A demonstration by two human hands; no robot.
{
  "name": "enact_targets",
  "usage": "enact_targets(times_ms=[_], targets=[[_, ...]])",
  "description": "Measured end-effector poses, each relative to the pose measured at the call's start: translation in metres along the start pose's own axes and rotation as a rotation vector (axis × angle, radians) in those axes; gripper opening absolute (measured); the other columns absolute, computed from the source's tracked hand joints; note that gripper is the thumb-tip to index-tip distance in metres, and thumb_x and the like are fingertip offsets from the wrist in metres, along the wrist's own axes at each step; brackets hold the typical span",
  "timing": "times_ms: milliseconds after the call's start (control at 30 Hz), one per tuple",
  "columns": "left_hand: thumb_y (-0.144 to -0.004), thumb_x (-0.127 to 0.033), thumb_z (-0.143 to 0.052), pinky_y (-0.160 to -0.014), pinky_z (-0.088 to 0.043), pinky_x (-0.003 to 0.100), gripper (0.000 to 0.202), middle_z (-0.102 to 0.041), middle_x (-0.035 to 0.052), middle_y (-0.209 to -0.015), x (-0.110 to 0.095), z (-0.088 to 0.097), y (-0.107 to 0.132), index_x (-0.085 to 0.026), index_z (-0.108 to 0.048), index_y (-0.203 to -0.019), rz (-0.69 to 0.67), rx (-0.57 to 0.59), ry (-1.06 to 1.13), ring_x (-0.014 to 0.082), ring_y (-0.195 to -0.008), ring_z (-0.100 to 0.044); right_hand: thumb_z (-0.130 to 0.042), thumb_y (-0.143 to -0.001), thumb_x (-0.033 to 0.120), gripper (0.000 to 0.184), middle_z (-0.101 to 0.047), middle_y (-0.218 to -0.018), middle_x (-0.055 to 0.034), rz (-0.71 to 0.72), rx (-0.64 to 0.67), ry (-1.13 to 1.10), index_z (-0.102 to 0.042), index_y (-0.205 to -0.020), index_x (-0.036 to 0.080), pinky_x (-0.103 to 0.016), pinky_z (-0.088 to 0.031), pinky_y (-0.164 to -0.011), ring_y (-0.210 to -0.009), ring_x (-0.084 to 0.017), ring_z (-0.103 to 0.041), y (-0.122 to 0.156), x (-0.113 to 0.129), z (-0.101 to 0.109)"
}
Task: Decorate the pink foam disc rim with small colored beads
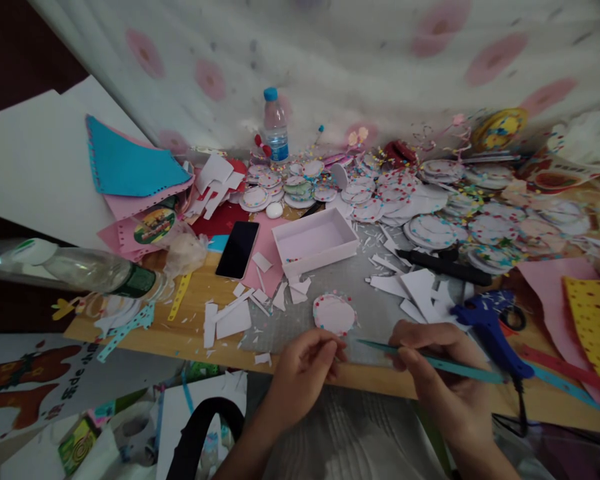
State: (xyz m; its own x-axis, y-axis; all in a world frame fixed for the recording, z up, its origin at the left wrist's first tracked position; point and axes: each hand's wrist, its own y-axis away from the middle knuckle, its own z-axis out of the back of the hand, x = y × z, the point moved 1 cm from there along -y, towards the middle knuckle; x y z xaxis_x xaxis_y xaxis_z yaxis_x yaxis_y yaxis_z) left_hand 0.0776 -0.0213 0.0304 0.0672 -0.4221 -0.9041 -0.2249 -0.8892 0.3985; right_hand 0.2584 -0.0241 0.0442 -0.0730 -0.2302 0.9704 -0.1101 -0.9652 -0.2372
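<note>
My right hand [445, 380] holds teal tweezers [470, 370] between thumb and fingers, their pointed tip toward the left. My left hand [307, 373] is closed in a pinch by the table's front edge; whatever is between its fingertips is too small to make out. Just beyond that hand lies a round white paper disc [334, 315] with small coloured dots around its rim, flat on a grey mat [280, 333]. The tweezers' tip is apart from the disc, to its lower right. A shallow white box [315, 241] stands behind the disc, with a few coloured bits inside.
Piles of dotted paper discs [433, 230] cover the back right. A blue glue gun [495, 333] and a black pen-like tool [445, 265] lie at right. Left are a phone [237, 250], paper scraps [234, 320] and a large bottle [80, 267]. A water bottle [276, 127] stands behind.
</note>
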Motion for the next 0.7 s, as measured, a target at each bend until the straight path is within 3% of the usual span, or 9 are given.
enact_targets(times_ms=[100, 267, 367, 433, 533, 600, 700], targets=[[-0.084, -0.033, -0.059, -0.067, -0.05, 0.025, 0.019, -0.065, 0.0041, -0.084, 0.012, 0.002, -0.006, -0.016, -0.063, -0.09, 0.025, -0.017, -0.054, 0.0135, -0.073, -0.062, -0.063, -0.083, 0.021, 0.007, -0.06, -0.071, 0.0005, -0.002, -0.068, 0.038, -0.06, -0.086, 0.027, -0.026, -0.044, -0.047, -0.055, -0.014, -0.055, -0.001, -0.001, 0.002], [-0.082, -0.032, -0.061, -0.088, -0.049, 0.034, 0.024, -0.064, 0.0087, -0.107, 0.023, 0.005, -0.015, -0.018, -0.06, -0.102, -0.089, -0.085, -0.044, 0.0204, -0.1, -0.062, -0.061, -0.083, 0.02, 0.009, -0.061, -0.071, -0.0012, 0.053, -0.066, 0.104, -0.061, -0.086, 0.028, -0.031, -0.045, -0.051, -0.061, -0.019, -0.058, -0.002, -0.003, 0.0], [-0.085, -0.033, -0.059, -0.086, -0.049, 0.033, 0.021, -0.066, 0.0082, -0.102, 0.018, 0.006, -0.017, -0.019, -0.062, -0.099, -0.13, -0.095, -0.121, 0.0202, -0.097, -0.062, -0.058, -0.082, 0.015, 0.017, -0.06, -0.07, -0.0013, 0.15, -0.045, 0.161, -0.06, -0.09, 0.029, -0.033, -0.045, -0.053, -0.062, -0.02, -0.057, -0.002, -0.005, 0.0], [-0.088, -0.038, -0.055, -0.076, -0.049, 0.03, 0.023, -0.067, 0.0061, -0.087, 0.013, 0.006, -0.016, -0.018, -0.065, -0.091, -0.124, -0.1, -0.186, 0.0182, -0.083, -0.062, -0.058, -0.08, 0.009, 0.025, -0.062, -0.071, -0.0011, 0.268, 0.029, 0.252, -0.058, -0.094, 0.03, -0.034, -0.045, -0.053, -0.06, -0.019, -0.057, -0.004, -0.007, 0.001], [-0.091, -0.05, -0.045, -0.068, -0.048, 0.028, 0.043, -0.066, 0.0046, -0.073, 0.005, 0.001, -0.01, -0.017, -0.07, -0.083, -0.076, -0.028, -0.176, 0.0167, -0.07, -0.06, -0.056, -0.079, 0.006, 0.03, -0.07, -0.075, -0.003, 0.598, 0.186, 0.483, -0.058, -0.101, 0.026, -0.033, -0.047, -0.053, -0.058, -0.018, -0.061, -0.007, -0.008, -0.002], [-0.088, -0.059, -0.045, -0.072, -0.049, 0.029, 0.05, -0.068, 0.005, -0.074, 0.003, -0.005, -0.007, -0.017, -0.072, -0.081, -0.036, -0.016, -0.127, 0.0181, -0.074, -0.061, -0.054, -0.084, 0.008, 0.023, -0.073, -0.077, -0.0053, 0.824, 0.275, 0.597, -0.06, -0.102, 0.02, -0.033, -0.051, -0.056, -0.062, -0.018, -0.065, -0.008, -0.008, -0.006], [-0.08, -0.068, -0.052, -0.076, -0.048, 0.03, 0.054, -0.068, 0.005, -0.075, 0.002, -0.011, -0.004, -0.018, -0.072, -0.077, 0.017, -0.118, -0.11, 0.021, -0.082, -0.062, -0.048, -0.089, 0.009, 0.019, -0.075, -0.075, -0.0049, 0.984, 0.341, 0.656, -0.063, -0.095, 0.018, -0.03, -0.053, -0.058, -0.068, -0.016, -0.068, -0.008, -0.008, -0.016]])
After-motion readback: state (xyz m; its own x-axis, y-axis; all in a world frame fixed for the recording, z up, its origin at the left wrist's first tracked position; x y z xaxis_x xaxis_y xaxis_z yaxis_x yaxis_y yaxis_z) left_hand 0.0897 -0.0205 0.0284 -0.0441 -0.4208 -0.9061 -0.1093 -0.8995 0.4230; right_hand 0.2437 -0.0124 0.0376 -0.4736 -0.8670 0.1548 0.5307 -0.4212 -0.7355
